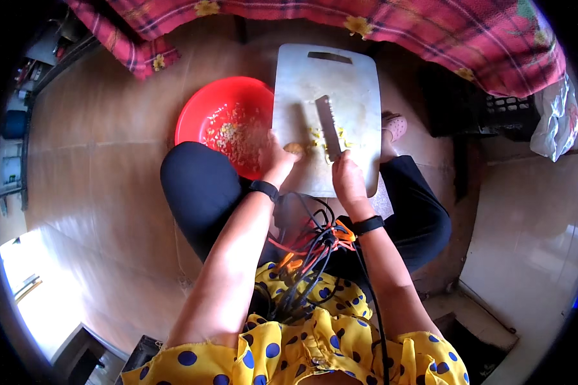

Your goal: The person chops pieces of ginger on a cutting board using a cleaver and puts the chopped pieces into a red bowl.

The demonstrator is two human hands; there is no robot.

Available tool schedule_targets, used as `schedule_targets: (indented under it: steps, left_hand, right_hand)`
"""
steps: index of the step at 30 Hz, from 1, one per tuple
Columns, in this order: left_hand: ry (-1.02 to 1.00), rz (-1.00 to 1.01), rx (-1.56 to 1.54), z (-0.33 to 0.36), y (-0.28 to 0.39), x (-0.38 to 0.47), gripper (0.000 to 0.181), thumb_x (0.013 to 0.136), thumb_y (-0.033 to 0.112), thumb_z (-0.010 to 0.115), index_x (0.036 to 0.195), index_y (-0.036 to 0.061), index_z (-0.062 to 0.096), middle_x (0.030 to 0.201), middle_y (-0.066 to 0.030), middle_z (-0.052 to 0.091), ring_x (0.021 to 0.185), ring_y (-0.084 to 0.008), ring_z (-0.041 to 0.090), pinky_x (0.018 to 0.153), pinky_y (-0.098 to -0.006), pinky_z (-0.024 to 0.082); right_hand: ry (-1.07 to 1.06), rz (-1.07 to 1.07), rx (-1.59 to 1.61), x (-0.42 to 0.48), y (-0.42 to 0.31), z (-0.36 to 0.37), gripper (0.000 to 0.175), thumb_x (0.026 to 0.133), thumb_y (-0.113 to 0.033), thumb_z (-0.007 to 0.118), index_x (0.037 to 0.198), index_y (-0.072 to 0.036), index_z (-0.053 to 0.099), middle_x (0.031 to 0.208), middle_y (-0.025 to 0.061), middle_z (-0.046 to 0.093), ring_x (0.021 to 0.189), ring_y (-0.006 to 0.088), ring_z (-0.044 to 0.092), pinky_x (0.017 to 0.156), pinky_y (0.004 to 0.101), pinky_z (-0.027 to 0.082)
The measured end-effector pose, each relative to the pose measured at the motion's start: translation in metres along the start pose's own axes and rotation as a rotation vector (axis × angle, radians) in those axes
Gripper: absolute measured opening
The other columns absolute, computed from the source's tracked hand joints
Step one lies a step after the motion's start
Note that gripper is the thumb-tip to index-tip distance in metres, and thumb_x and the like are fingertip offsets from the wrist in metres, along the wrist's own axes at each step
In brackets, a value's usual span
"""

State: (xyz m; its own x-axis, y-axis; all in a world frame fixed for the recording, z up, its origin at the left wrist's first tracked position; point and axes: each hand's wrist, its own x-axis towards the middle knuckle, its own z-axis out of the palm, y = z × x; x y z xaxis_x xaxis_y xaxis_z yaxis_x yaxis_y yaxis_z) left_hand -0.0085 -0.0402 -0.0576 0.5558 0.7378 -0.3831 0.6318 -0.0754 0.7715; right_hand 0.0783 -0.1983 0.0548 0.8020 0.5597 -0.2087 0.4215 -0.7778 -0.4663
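A white plastic cutting board (302,72) with a handle slot lies before me between my knees. My right hand (350,180) grips a knife (328,125), its broad blade pointing away from me over the board. The blade's right edge looks jagged. Small yellow-green chopped pieces (316,137) lie around the blade. At the board's left edge my left hand (275,161) appears to hold the rim, thumb on top. By that thumb is a small brownish piece (293,147), too blurred to name. Left of the board, partly beneath it, stands a red basin (192,113) holding pale chopped bits (229,134).
Bundled cables (325,240) with orange clips hang between my forearms. A pink plaid cloth (279,9) drapes at the far side. To the right are a black plastic crate (503,108) and a plastic bag (556,120). Brown tiled floor (101,144) extends to the left.
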Motion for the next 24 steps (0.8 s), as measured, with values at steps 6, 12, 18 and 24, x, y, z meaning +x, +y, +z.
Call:
schedule_targets:
  steps: [6, 12, 18, 24]
  left_hand:
    - [0.097, 0.032, 0.037, 0.003, -0.013, 0.003, 0.113, 0.057, 0.017, 0.084, 0.144, -0.0052, 0.015, 0.146, -0.0246, 0.028, 0.136, -0.0313, 0.027, 0.113, -0.0351, 0.02]
    - [0.062, 0.029, 0.002, 0.007, -0.012, 0.002, 0.11, 0.058, 0.019, 0.083, 0.143, -0.0041, 0.017, 0.145, -0.0248, 0.029, 0.136, -0.0328, 0.027, 0.112, -0.037, 0.022]
    - [0.073, 0.031, 0.034, 0.005, -0.01, 0.003, 0.113, 0.058, 0.018, 0.084, 0.144, -0.0058, 0.014, 0.147, -0.0254, 0.026, 0.137, -0.0308, 0.026, 0.113, -0.0351, 0.019]
    - [0.001, -0.034, 0.067, 0.001, 0.002, -0.004, 0.113, 0.058, 0.018, 0.084, 0.144, -0.0063, 0.014, 0.147, -0.0253, 0.025, 0.138, -0.0306, 0.025, 0.114, -0.0351, 0.018]
  right_hand:
    - [-0.015, -0.032, -0.002, 0.009, 0.007, 0.004, 0.021, 0.095, -0.019, 0.046, 0.09, 0.001, 0.045, 0.073, 0.0298, 0.06, 0.072, 0.0477, 0.06, 0.064, 0.0544, 0.049]
    - [0.007, 0.028, -0.009, 0.012, 0.016, 0.009, 0.021, 0.094, -0.019, 0.045, 0.095, 0.001, 0.046, 0.077, 0.0294, 0.062, 0.074, 0.0469, 0.061, 0.067, 0.0556, 0.048]
    - [0.129, -0.07, 0.029, 0.012, 0.024, -0.01, 0.025, 0.096, -0.021, 0.046, 0.087, 0.002, 0.048, 0.062, 0.0237, 0.06, 0.048, 0.0341, 0.061, 0.045, 0.0429, 0.05]
    - [0.056, 0.011, -0.066, 0.017, 0.028, -0.006, 0.024, 0.095, -0.021, 0.045, 0.092, 0.003, 0.048, 0.071, 0.0288, 0.061, 0.066, 0.0455, 0.061, 0.061, 0.0518, 0.05]
